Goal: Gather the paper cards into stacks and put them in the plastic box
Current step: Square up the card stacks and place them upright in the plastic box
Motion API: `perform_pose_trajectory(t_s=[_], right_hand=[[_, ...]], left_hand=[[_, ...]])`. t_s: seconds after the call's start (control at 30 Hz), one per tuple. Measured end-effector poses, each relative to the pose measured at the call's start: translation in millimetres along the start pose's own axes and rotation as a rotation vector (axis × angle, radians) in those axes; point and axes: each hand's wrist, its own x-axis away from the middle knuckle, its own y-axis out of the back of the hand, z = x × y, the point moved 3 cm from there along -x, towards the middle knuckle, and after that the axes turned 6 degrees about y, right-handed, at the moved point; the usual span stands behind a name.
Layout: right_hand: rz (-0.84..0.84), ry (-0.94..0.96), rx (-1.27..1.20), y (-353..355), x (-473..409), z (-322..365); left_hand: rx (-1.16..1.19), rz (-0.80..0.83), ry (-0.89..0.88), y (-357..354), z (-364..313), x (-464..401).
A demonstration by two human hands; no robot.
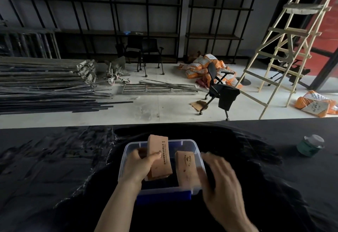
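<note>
My left hand (pixel 140 165) is clamped on a stack of paper cards (pixel 159 156) held over the plastic box (pixel 126 160), its lower end hidden behind my fingers, while beside a second stack (pixel 185 169) my blurred right hand (pixel 222 182) spreads open, touching nothing I can make out.

1. The right hand (pixel 222 182) is motion-blurred; its grip cannot be told.
2. The left hand (pixel 140 165) hides the lower part of its card stack (pixel 160 158).
3. Both forearms are cut off by the bottom edge.
</note>
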Motion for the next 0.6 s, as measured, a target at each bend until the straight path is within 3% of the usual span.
perform_pose_trajectory(t_s=[0.07,0.13,0.2,0.3,0.6], right_hand=[[0.022,-0.159,0.146,0.0,-11.8,-40.4],[0.208,-0.299,0.293,-15.2,-14.1,-80.7],[0.409,-0.359,0.381,-33.4,-4.6,-111.8],[0.562,-0.388,0.450,-50.8,13.8,-131.1],[0.503,-0.371,0.473,-58.0,23.0,-136.1]], left_hand=[[-0.039,0.016,0.028,-8.0,1.0,-5.5],[-0.084,0.042,0.056,-14.7,3.7,-11.0],[-0.145,0.052,0.083,-19.3,7.7,-16.6],[-0.213,0.052,0.130,-23.7,13.5,-24.3],[-0.396,0.092,0.203,-37.7,11.9,-21.2]])
